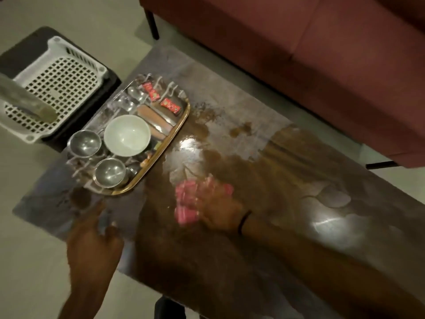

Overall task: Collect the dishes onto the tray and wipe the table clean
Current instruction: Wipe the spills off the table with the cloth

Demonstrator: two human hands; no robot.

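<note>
Right fingers (208,202): on the pink cloth (189,203); too blurred to tell whether flat or curled.
Left fingers (98,209): loosely spread, touching the table's near edge.
Right hand (222,209): over the middle of the glossy table (310,185).
Left hand (92,240): just below the tray.
Writing: red sachets (150,90) are printed, unreadable.
Tray (161,153): at the table's left end, long axis across its width, carrying the white bowl (127,135), steel bowls (84,141) and sachets.
Beyond: white basket (57,88), maroon sofa (322,54).
</note>
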